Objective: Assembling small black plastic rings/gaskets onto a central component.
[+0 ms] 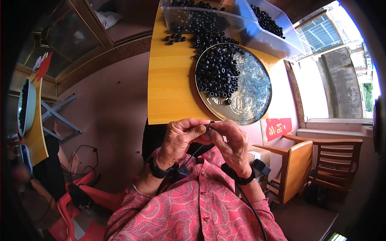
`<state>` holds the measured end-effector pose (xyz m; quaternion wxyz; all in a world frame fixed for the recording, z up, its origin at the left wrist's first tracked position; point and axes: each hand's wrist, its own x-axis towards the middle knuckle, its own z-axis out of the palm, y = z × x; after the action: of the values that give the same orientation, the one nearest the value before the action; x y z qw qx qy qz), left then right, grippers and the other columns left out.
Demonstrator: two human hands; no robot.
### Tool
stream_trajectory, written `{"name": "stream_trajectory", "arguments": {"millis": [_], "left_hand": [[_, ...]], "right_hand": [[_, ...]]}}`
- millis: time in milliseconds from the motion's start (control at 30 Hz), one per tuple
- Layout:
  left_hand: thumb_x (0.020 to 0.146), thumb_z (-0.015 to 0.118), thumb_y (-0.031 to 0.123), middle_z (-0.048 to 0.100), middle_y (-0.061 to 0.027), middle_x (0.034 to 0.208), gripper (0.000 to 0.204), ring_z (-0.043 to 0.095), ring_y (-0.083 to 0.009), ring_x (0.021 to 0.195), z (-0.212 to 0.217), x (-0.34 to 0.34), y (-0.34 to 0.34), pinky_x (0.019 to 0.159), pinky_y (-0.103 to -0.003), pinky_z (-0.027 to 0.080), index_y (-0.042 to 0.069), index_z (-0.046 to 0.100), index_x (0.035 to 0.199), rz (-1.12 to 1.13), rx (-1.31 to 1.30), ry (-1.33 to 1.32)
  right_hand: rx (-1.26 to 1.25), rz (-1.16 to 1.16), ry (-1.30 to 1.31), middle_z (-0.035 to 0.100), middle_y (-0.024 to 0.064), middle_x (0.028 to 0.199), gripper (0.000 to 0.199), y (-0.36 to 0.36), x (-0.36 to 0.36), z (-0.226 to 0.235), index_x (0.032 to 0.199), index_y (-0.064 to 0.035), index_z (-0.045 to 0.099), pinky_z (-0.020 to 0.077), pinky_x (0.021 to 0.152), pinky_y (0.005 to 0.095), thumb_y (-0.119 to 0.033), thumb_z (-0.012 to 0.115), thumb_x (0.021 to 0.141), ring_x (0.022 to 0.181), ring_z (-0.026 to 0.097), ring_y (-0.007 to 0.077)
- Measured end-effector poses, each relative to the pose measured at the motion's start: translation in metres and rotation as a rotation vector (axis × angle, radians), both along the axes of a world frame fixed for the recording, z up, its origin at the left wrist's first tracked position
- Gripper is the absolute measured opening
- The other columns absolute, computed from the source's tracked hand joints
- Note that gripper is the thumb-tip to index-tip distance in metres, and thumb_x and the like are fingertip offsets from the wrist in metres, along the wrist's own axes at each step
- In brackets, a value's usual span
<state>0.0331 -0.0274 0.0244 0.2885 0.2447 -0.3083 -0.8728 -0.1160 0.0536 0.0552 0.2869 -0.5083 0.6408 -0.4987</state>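
My left hand (181, 138) and my right hand (232, 141) meet just off the near edge of the table, fingertips pinched together. Between them is a small black ring-shaped piece (208, 127), partly covered by the fingers. Right beyond the hands lies a round metal tray (213, 106). Its left half carries a heap of black ring-shaped pieces (219, 72); small clear bluish pieces (253, 82) are spread over the right half. Both wrists wear black straps with small devices and cables.
The tray rests on a yellow wooden table (171, 88). Behind it stand clear plastic bins (245, 34) with more black pieces, some spilled around them. A wooden chair (297, 172) is at right, a red plastic chair (66, 209) at left. Another person's arm shows at far left.
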Motion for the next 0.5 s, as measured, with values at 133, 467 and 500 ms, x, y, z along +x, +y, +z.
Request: {"name": "stream_trajectory", "arguments": {"millis": [133,467,500], "left_hand": [[0.09,0.062,0.007,0.069,-0.0098,0.089,0.019,0.069,-0.0159,0.076,-0.0013,0.0002,-0.0017,0.071,-0.026,0.059,-0.002,0.066,0.107,-0.006,-0.13,-0.089],[0.092,0.059,0.003,0.07,-0.0107,0.09,0.019,0.069,-0.0161,0.078,0.0034,0.0017,-0.0018,0.072,-0.025,0.058,-0.004,0.065,0.108,-0.018,-0.165,-0.145],[0.092,0.059,0.003,0.07,-0.0108,0.09,0.019,0.069,-0.0161,0.078,0.0025,0.0023,-0.0022,0.072,-0.025,0.058,-0.004,0.065,0.108,-0.018,-0.167,-0.132]], "right_hand": [[-0.025,0.037,0.215,0.063,0.012,0.081,0.016,-0.0031,0.0015,0.0113,0.096,0.0,0.061,0.0512,0.055,0.0282,-0.002,0.068,0.082,0.065,0.066,0.0197],[0.037,0.001,0.118,0.063,0.0119,0.082,0.016,-0.0023,0.0023,0.0059,0.095,0.0009,0.064,0.052,0.056,0.0275,-0.003,0.07,0.081,0.065,0.065,0.0177],[0.036,0.002,0.118,0.063,0.0119,0.082,0.016,-0.0021,0.0023,0.0066,0.095,0.0009,0.064,0.052,0.056,0.0275,-0.003,0.07,0.081,0.065,0.065,0.0177]]}}
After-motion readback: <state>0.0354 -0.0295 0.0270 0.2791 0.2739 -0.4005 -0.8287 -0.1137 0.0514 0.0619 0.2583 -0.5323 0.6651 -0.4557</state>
